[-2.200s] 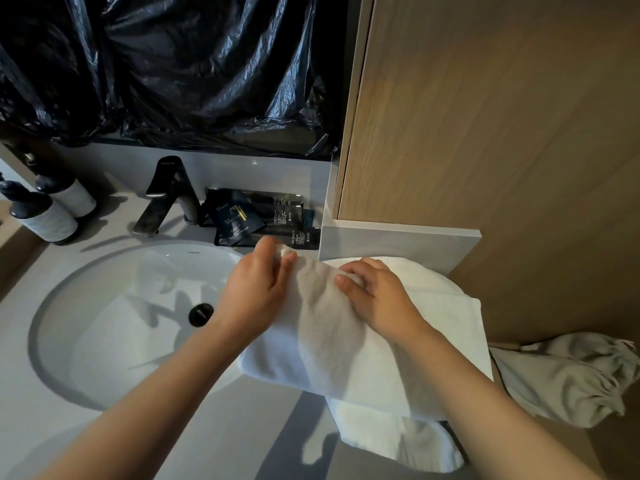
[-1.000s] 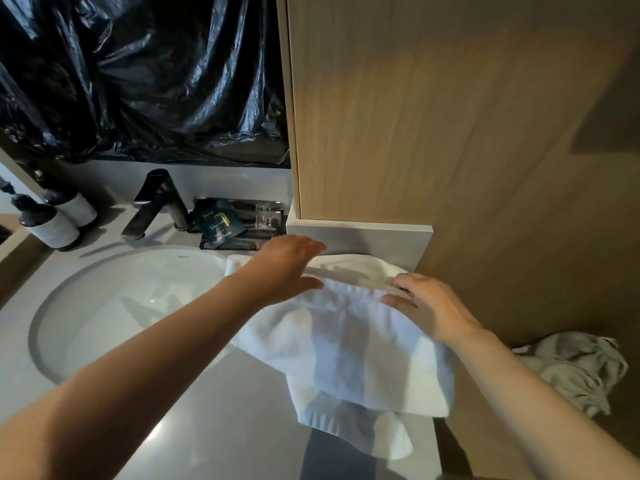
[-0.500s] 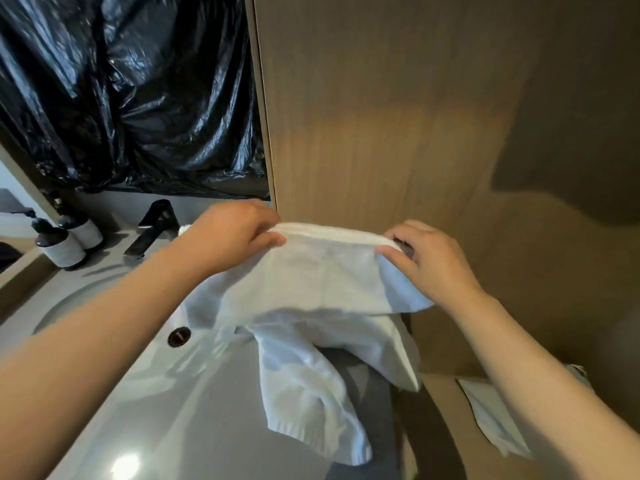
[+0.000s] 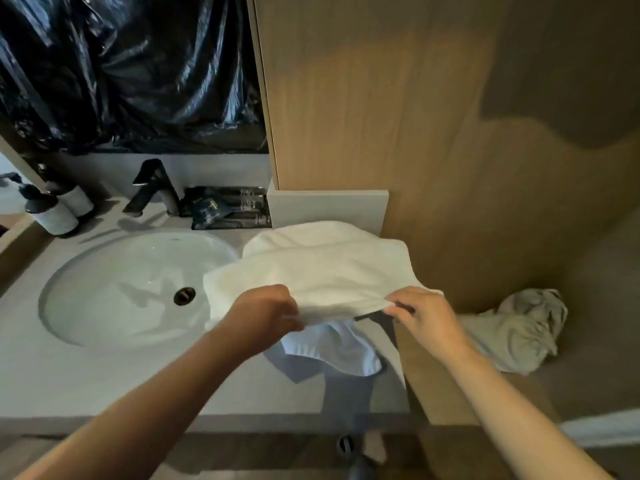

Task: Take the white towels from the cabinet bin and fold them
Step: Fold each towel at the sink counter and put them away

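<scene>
Light is dim and warm; a broad shadow is cast over the upper right of the wood panel (image 4: 554,98), and soft shadows are thrown into the sink (image 4: 104,271). The white towel (image 4: 329,268) is rendered brightest, and glints are picked up on the black plastic sheet (image 4: 138,64). Straight edges are bowed by wide-angle distortion, and the lower frame is smeared.

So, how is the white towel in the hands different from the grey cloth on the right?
Colour: the white towel is bright white; the grey cloth is dull grey-beige.
Pose: the white towel is spread fairly flat over the counter; the grey cloth lies crumpled in a heap.
Handling: the left hand and the right hand grip the white towel's near edge; nothing touches the grey cloth.
Both are soft fabric.
</scene>
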Tool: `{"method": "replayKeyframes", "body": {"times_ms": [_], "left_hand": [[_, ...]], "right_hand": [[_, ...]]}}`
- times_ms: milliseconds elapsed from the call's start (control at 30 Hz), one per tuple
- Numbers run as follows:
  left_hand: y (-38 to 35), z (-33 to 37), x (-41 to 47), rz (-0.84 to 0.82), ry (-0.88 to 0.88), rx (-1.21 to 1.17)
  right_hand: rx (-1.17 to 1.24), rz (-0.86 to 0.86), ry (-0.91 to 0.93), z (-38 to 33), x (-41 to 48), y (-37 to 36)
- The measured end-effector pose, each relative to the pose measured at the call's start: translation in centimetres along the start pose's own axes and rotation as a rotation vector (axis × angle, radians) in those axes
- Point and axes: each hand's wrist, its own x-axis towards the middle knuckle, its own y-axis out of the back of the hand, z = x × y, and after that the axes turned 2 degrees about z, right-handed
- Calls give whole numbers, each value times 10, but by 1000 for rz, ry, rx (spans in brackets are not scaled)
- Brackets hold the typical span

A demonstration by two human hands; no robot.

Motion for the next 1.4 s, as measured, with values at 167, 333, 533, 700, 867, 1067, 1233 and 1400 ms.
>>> {"method": "replayKeyframes", "body": {"times_ms": [167,333,533,700,867,1067,1233,1400], "left_hand": [[-61,-7,-31,-29,-26,-74],[-95,-7,-50,-141,-82,-182],[-64,-11,-20,62,-114,-278],[-40,-9,27,189,-146,-122],[-35,-1,66,15,-12,-107],[-53,-1,103,-93,144,-99],[-67,11,122,-164,278,-192],[-68,10,131,-132,285,-250]], "right_hand": [[69,36,-174,-5,-47,-35],[304,18,-396,-6,-72,-52],[532,403,-640,-19,-82,-63],[695,303,-958,-27,-73,-74],[796,148,-1103,-34,-63,-83],[935,244,-1224,-39,-44,-92],[929,329,-1188,-40,-43,-103],[1049,437,-1186,-48,-43,-95]]}}
